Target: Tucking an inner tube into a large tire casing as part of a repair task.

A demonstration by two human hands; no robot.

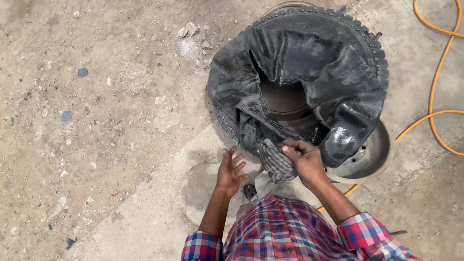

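Observation:
A black tyre (369,43) lies flat on the concrete floor with a limp black inner tube (309,63) draped over it. My right hand (303,159) grips a grey checked cloth (276,163) at the near edge of the inner tube. To the left of the cloth, my left hand (231,170) hovers with fingers spread and nothing in it, just short of the tyre's near edge.
A metal wheel rim (369,157) lies beside the tyre at the right. An orange hose (437,92) snakes along the right side. Small stones (188,30) and debris are scattered on the rough floor at the left and back.

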